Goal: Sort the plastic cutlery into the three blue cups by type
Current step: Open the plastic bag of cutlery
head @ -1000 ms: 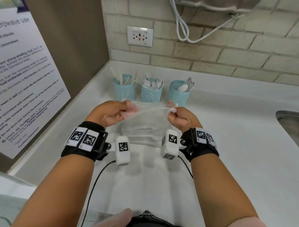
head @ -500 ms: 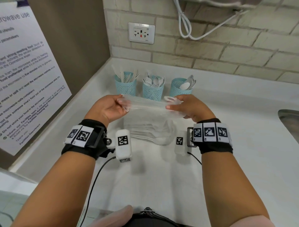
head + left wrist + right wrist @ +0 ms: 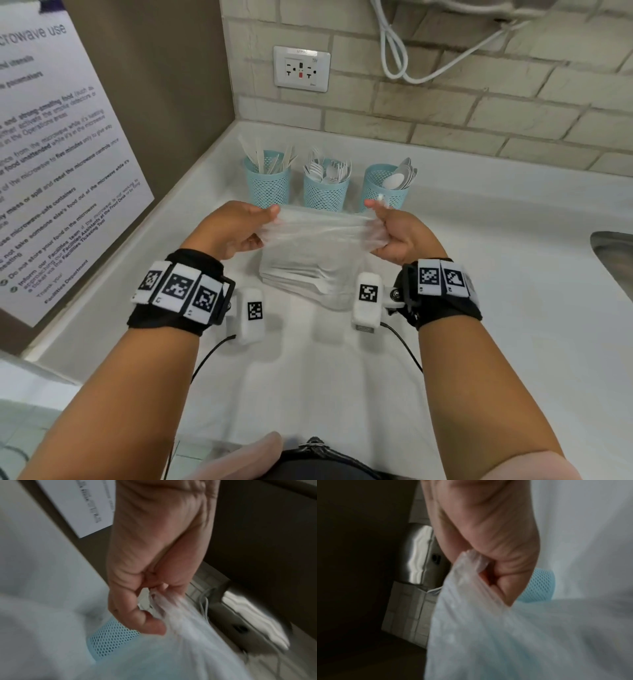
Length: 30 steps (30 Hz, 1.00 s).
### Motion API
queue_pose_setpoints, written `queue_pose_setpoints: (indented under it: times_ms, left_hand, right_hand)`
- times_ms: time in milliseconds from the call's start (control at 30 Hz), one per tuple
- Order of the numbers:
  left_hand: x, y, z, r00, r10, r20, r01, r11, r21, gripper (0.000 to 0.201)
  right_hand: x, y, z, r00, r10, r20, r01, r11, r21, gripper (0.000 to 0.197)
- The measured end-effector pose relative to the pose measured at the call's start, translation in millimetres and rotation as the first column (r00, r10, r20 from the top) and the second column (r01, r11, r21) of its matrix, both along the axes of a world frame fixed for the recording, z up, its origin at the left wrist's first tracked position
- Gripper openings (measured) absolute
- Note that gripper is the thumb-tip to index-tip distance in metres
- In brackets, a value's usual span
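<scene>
Three blue mesh cups stand in a row near the back of the white counter. The left cup holds white knives, the middle cup holds forks, the right cup holds spoons. In front of them my left hand and right hand each grip one end of a clear plastic bag, stretched between them above the counter. The bag hangs down and looks limp. In the left wrist view my fingers pinch the bunched bag; in the right wrist view the fist closes on the bag.
A brick wall with a socket and a white cable runs behind the cups. A brown panel with a notice closes the left side. A steel sink edge shows at the right.
My right hand has turned back with its thumb up and moved right, so the bag is pulled wider between both hands. The cups and their cutlery have not moved.
</scene>
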State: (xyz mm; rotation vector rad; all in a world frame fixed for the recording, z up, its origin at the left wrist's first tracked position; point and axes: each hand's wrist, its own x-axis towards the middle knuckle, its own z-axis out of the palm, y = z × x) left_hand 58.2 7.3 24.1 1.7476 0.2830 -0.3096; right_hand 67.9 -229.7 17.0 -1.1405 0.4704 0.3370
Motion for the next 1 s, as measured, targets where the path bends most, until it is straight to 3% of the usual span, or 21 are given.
queue_pose_setpoints:
  times_ms: [67, 133, 200, 300, 367, 467, 533, 633, 700, 733, 767, 800, 833, 867, 900, 967, 1000]
  left_hand:
    - [2.8, 6.9, -1.0, 0.999, -0.016, -0.037, 0.009, 0.982, -0.19, 0.024]
    - [4.1, 11.2, -2.7, 0.996, 0.033, -0.082, -0.059, 0.935, -0.35, 0.021]
    - [3.1, 12.3, -6.4, 0.986, 0.09, -0.14, -0.145, 0.878, -0.457, 0.019]
    - [2.4, 11.5, -14.7, 0.967, 0.155, -0.203, -0.244, 0.795, -0.555, 0.017]
    - [1.9, 8.8, -17.3, 0.956, 0.198, -0.216, -0.29, 0.746, -0.599, 0.016]
    - [1.2, 3.1, -16.0, 0.956, 0.225, -0.189, -0.294, 0.72, -0.629, 0.018]
    - [0.7, 1.1, -13.7, 0.958, 0.225, -0.177, -0.285, 0.721, -0.632, 0.022]
    - [0.1, 1.6, -11.9, 0.956, 0.223, -0.193, -0.295, 0.697, -0.654, 0.025]
    - [0.3, 3.5, -13.0, 0.947, 0.231, -0.225, -0.322, 0.652, -0.686, 0.027]
    - [1.1, 4.5, -14.6, 0.943, 0.229, -0.241, -0.332, 0.626, -0.705, 0.028]
    - [1.9, 5.4, -16.5, 0.941, 0.226, -0.252, -0.339, 0.61, -0.716, 0.029]
    - [2.8, 6.4, -18.9, 0.94, 0.22, -0.261, -0.341, 0.604, -0.72, 0.03]
    - [4.2, 7.9, -20.9, 0.936, 0.218, -0.275, -0.351, 0.608, -0.712, 0.031]
    - [7.1, 10.0, -25.1, 0.927, 0.227, -0.298, -0.374, 0.602, -0.706, 0.03]
    - [7.3, 10.5, -26.6, 0.924, 0.212, -0.318, -0.381, 0.581, -0.719, 0.027]
    - [9.1, 12.4, -26.9, 0.926, 0.19, -0.327, -0.374, 0.586, -0.719, 0.014]
    - [9.6, 13.4, -26.9, 0.946, 0.151, -0.287, -0.312, 0.661, -0.682, 0.016]
  right_hand:
    - [-0.6, -4.4, 0.6, 0.986, 0.144, 0.084, -0.115, 0.952, -0.282, 0.048]
    - [-4.0, -8.5, 3.8, 0.947, 0.283, 0.154, -0.159, 0.826, -0.54, 0.065]
    - [-6.0, -10.7, 6.7, 0.9, 0.316, 0.299, -0.067, 0.779, -0.624, 0.055]
    - [-8.9, -11.5, 6.7, 0.835, 0.292, 0.467, 0.042, 0.812, -0.583, 0.036]
    - [-12.1, -9.4, 7.1, 0.839, 0.359, 0.408, 0.081, 0.66, -0.747, 0.032]
    - [-10.1, -4.0, 7.5, 0.864, 0.44, 0.247, 0.078, 0.367, -0.927, 0.06]
    - [-9.6, 2.5, 8.1, 0.874, 0.468, 0.128, 0.027, 0.215, -0.976, 0.064]
    - [-10.6, 4.7, 6.6, 0.875, 0.477, -0.083, -0.075, -0.037, -0.997, 0.054]
    - [-9.3, 0.1, 7.9, 0.895, 0.432, -0.116, -0.069, -0.122, -0.99, 0.033]
    - [-8.9, -2.8, 9.5, 0.905, 0.413, -0.098, -0.062, -0.098, -0.993, 0.024]
    - [-9.2, -5.2, 12.4, 0.913, 0.404, -0.055, -0.061, 0.0, -0.998, 0.019]
    - [-9.2, -8.0, 14.0, 0.923, 0.384, 0.007, -0.074, 0.194, -0.978, 0.018]
    - [-11.3, -9.6, 16.6, 0.939, 0.335, 0.074, -0.089, 0.448, -0.89, 0.015]
    - [-13.4, -11.1, 18.4, 0.955, 0.269, 0.124, -0.096, 0.676, -0.731, 0.011]
    - [-15.7, -12.7, 20.0, 0.967, 0.214, 0.14, -0.099, 0.819, -0.565, 0.008]
    - [-15.7, -16.9, 17.2, 0.982, 0.154, 0.107, -0.108, 0.931, -0.349, 0.007]
    - [-14.3, -18.6, 13.9, 0.988, 0.136, 0.08, -0.108, 0.954, -0.278, 0.013]
